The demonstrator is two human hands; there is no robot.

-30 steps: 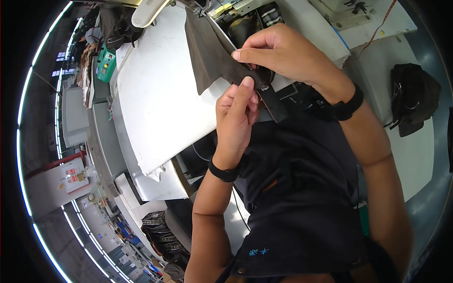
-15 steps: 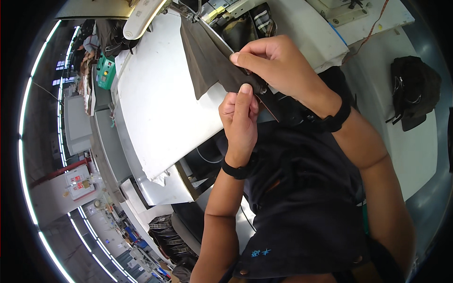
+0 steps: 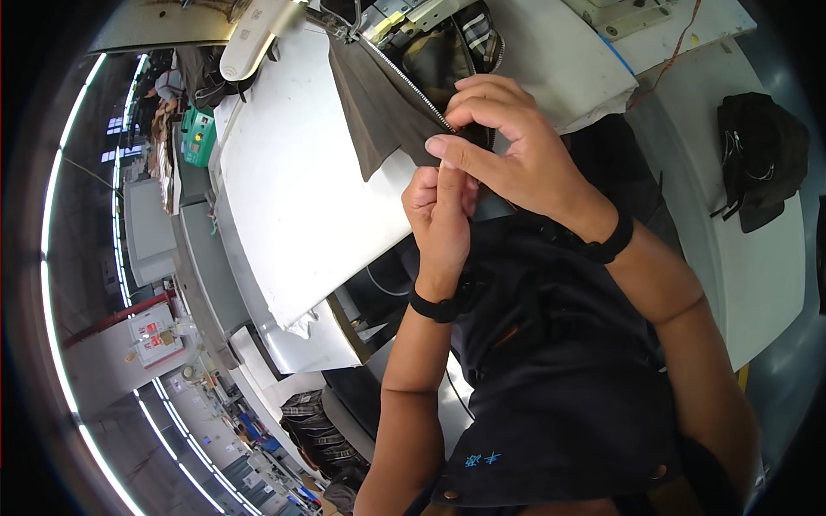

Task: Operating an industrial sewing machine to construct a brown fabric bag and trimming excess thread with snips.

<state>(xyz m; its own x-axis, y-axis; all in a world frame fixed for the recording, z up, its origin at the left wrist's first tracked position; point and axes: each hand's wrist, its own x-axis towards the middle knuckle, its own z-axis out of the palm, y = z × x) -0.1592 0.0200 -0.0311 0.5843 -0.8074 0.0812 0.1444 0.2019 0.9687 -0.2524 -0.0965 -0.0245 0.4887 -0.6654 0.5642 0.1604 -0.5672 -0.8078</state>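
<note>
A dark brown-grey fabric piece (image 3: 376,112) hangs from the sewing machine's presser foot (image 3: 344,33) toward me. Along its right edge runs a zipper (image 3: 404,76) with silvery metal teeth. My left hand (image 3: 440,219) is closed at the fabric's near end, thumb up, its tip partly covered by my right thumb. My right hand (image 3: 529,150) bends over the zipper's near end, index finger against the teeth and thumb lower beside my left thumb. The fingers cover that end, so exactly how they grip it is hidden.
White tabletop (image 3: 301,189) spreads left of the fabric. Camouflage and plaid cloth (image 3: 452,53) lies behind my right hand. A black cap (image 3: 761,159) rests on the white surface at right. The machine's pale arm (image 3: 254,39) juts in above, and a green device (image 3: 199,136) stands far left.
My right hand has slid down the zipper toward me, and its thumb has come to my left thumb. Its fingers have spread from a tight pinch. My left hand has barely moved.
</note>
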